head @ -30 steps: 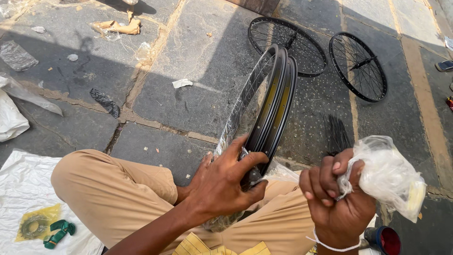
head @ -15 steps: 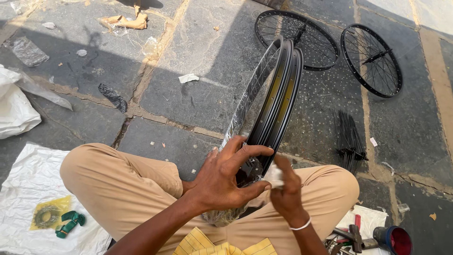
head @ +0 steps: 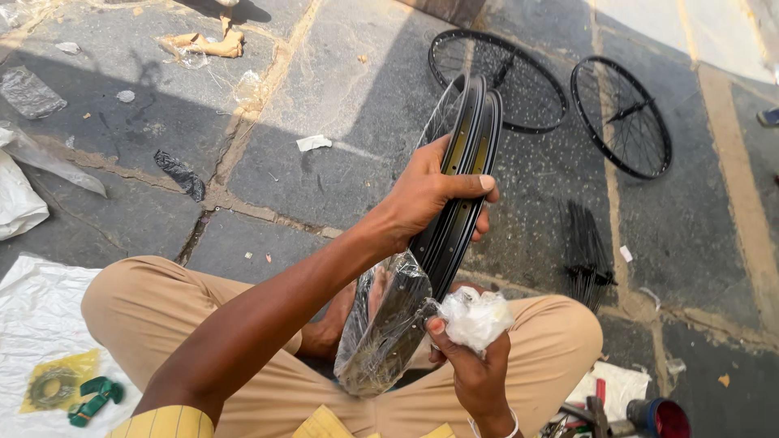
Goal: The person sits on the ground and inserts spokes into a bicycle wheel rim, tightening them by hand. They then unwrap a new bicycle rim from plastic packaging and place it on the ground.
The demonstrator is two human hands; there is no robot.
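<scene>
Left hand [head: 430,195] grips upright black bicycle rims [head: 466,186]; right hand [head: 475,365] clutches bunched clear plastic wrap [head: 475,316], half peeled, lower rims still covered.

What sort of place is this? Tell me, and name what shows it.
Probably an outdoor, street-side bicycle wheel repair spot. The person sits on stone paving, left hand gripping upright rims, right hand clutching plastic wrap. Two spoked wheels and loose spokes lie nearby.
</scene>
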